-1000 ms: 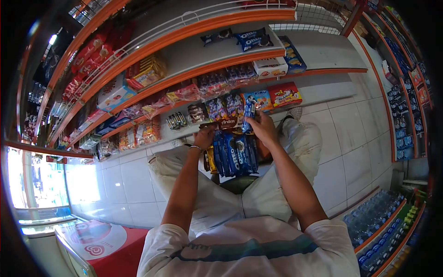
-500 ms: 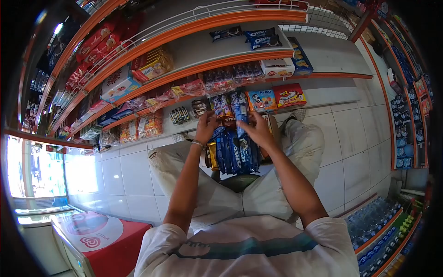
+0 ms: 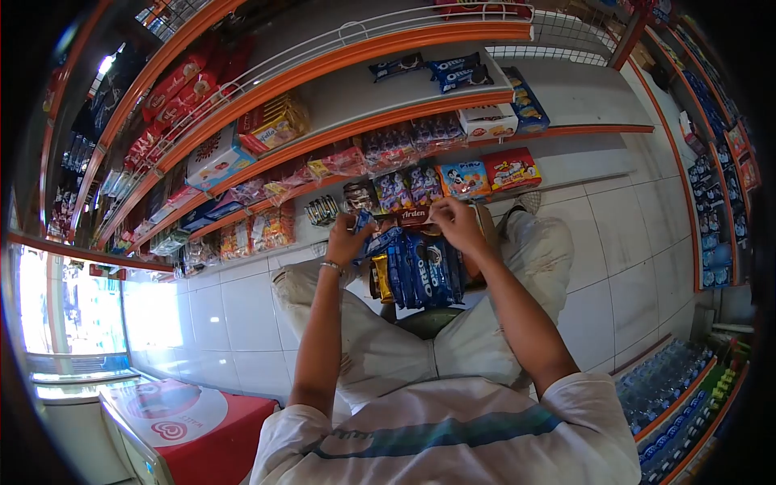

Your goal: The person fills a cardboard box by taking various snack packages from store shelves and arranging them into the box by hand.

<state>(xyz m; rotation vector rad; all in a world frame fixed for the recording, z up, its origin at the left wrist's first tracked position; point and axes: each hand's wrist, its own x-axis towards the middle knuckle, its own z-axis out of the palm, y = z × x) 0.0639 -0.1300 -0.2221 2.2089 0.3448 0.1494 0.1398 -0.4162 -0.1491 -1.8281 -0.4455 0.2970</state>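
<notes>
Between my knees stands a box with a dark red Arden flap, filled with upright blue Oreo packs. A yellow pack sits at their left side. My left hand is closed on a blue biscuit pack at the box's left; fingers cover part of it. At the right end of the flap, my right hand has its fingers pinched on the box edge. Purple snack packs stand on the bottom shelf just beyond the box.
Orange-edged shelves curve across the front, holding more Oreo packs. A Piko box and a red box stand low at right. A red-and-white freezer is at lower left, bottled drinks at lower right.
My right hand has let go of a blue Oreo pack and moved to the flap's right end. My left hand has moved slightly left and down, now with a blue pack. The view has shifted a little.
</notes>
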